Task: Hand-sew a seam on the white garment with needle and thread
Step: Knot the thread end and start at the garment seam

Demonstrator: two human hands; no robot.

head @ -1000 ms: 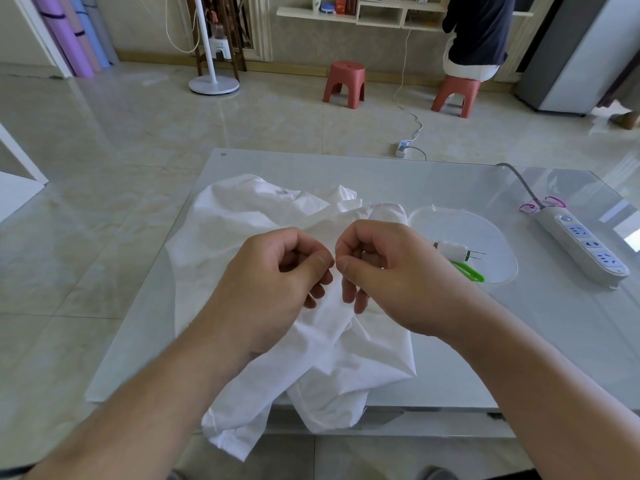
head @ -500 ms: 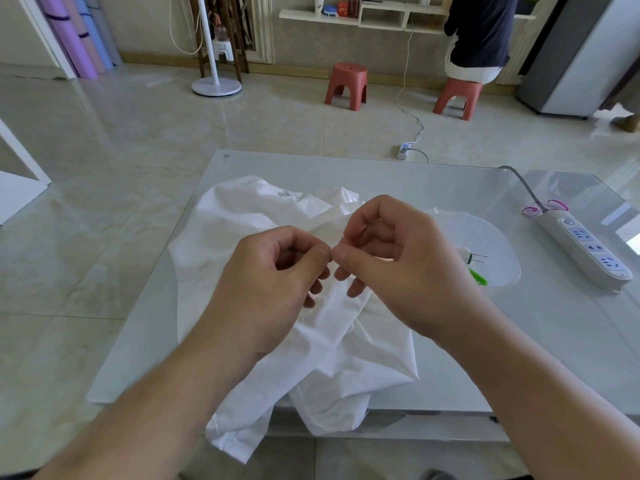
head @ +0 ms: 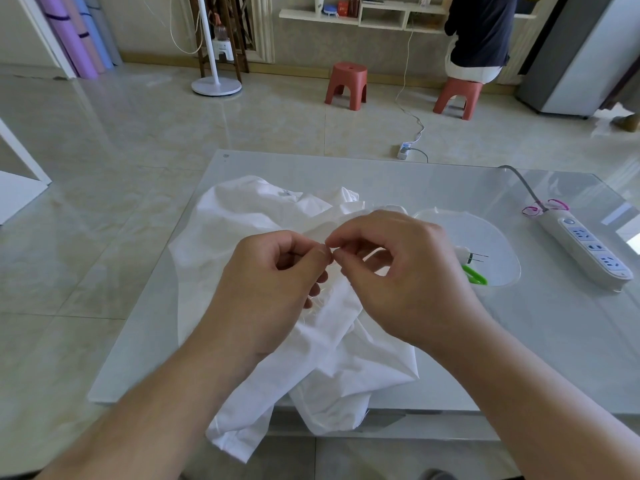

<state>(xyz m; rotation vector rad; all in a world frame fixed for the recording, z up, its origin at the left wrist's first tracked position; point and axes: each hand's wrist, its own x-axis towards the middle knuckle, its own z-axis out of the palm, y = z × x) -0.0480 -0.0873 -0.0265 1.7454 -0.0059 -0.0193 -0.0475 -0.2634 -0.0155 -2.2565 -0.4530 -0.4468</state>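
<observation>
Head view has both hands meeting above the white garment (head: 263,216) crumpled on the glass table (head: 519,341), left hand (head: 273,282) and right hand (head: 398,271) pinching fabric fingertip to fingertip, needle too small to see, so it looks mid-stitch, next a steady pull-through.

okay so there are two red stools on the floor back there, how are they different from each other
The left red stool stands unoccupied, its seat top in plain view; the right red stool has a person sitting on it, so its seat is covered. The left stool stands in open floor; the right one sits beside the grey cabinet. A white cable runs down the floor between them. Both look like the same red plastic design.
</observation>
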